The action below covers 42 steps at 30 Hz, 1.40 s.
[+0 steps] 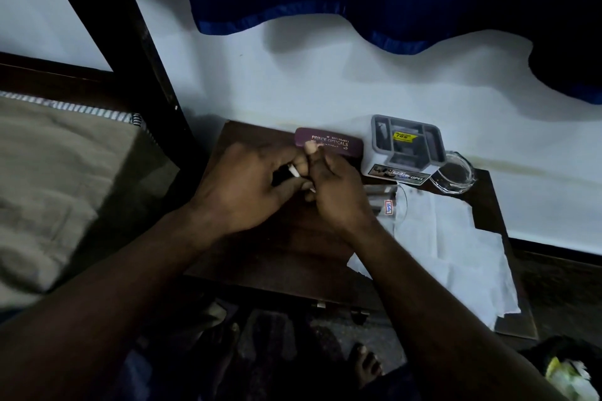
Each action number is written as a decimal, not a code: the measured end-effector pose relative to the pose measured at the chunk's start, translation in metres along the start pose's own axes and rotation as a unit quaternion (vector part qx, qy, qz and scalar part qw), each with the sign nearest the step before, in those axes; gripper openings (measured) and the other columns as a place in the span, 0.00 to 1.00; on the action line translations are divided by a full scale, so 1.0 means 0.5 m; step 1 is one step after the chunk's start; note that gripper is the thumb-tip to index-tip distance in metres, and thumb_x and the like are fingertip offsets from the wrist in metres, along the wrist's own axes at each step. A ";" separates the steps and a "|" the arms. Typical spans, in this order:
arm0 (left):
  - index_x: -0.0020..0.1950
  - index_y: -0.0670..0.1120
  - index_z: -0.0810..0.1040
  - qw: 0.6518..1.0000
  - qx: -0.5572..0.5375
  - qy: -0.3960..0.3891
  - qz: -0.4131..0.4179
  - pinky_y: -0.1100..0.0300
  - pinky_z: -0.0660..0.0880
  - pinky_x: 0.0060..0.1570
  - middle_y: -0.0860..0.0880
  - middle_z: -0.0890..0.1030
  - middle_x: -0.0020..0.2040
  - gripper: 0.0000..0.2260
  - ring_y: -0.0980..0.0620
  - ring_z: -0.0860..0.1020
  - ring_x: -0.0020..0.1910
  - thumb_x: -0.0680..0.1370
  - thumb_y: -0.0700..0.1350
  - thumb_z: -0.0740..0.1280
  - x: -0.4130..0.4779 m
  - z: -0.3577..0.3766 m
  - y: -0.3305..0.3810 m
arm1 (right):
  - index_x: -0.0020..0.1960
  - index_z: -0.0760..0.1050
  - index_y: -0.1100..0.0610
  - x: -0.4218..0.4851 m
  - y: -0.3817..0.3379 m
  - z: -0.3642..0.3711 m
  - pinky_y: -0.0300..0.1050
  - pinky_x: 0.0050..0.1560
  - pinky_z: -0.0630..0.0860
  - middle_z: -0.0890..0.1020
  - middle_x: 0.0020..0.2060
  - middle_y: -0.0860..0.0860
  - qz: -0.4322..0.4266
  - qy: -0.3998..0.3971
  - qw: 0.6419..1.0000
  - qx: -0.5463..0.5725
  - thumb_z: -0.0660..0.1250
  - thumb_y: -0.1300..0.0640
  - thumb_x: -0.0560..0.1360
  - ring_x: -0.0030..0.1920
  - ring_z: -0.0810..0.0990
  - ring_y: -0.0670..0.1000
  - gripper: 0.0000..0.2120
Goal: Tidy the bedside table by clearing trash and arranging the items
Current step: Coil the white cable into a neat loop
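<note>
At far left lies the bed (49,172) with its khaki cover. Our left hand (241,185) and right hand (338,195) meet over the dark wooden counter (293,254), together pinching a small white stick (293,170), probably trash to bin next. Beyond: maroon spectacle case (335,139), grey plastic organizer (407,143), glass ashtray (452,174), creased white paper (456,257).
</note>
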<state>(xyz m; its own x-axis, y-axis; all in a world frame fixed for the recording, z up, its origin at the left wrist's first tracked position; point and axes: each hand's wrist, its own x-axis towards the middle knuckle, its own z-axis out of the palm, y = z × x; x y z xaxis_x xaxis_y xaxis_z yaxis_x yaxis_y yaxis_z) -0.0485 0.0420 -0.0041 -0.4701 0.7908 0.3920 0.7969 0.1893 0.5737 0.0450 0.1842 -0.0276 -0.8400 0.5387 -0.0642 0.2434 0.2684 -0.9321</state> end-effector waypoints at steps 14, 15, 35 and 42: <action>0.49 0.52 0.81 0.996 -0.077 -0.004 -0.034 0.55 0.75 0.53 0.55 0.80 0.48 0.04 0.57 0.79 0.52 0.76 0.48 0.73 0.012 0.005 -0.027 | 0.51 0.72 0.62 -0.022 -0.035 -0.031 0.42 0.36 0.67 0.71 0.32 0.52 0.057 -0.260 0.949 0.170 0.60 0.64 0.84 0.31 0.68 0.47 0.04; 0.49 0.51 0.81 0.994 -0.099 -0.009 -0.045 0.56 0.75 0.57 0.54 0.80 0.51 0.05 0.56 0.78 0.56 0.76 0.50 0.73 0.012 0.007 -0.029 | 0.52 0.72 0.63 -0.024 -0.038 -0.035 0.42 0.36 0.68 0.72 0.32 0.53 0.055 -0.270 0.946 0.173 0.60 0.66 0.84 0.31 0.70 0.47 0.04; 0.47 0.51 0.79 0.953 -0.217 0.094 -0.188 0.42 0.76 0.50 0.48 0.81 0.39 0.10 0.40 0.78 0.46 0.78 0.57 0.69 0.019 0.023 -0.040 | 0.57 0.77 0.60 0.010 -0.015 -0.048 0.46 0.48 0.83 0.87 0.43 0.54 -0.076 -0.064 0.988 0.115 0.71 0.65 0.78 0.42 0.87 0.51 0.09; 0.37 0.49 0.81 0.807 -0.489 0.020 -0.332 0.60 0.73 0.36 0.50 0.80 0.35 0.04 0.53 0.79 0.33 0.72 0.43 0.70 0.022 0.016 -0.022 | 0.56 0.78 0.46 0.009 0.006 -0.052 0.57 0.46 0.83 0.85 0.45 0.43 -0.216 -0.006 0.974 -0.066 0.69 0.56 0.79 0.42 0.86 0.46 0.08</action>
<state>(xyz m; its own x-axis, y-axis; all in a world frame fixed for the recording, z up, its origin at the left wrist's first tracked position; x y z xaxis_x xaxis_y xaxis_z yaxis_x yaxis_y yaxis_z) -0.0593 0.0533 -0.0120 -0.6973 0.6811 -0.2232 -0.3059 -0.0012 0.9521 0.0548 0.2082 -0.0214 -0.8834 0.3438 0.3185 -0.0742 0.5684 -0.8194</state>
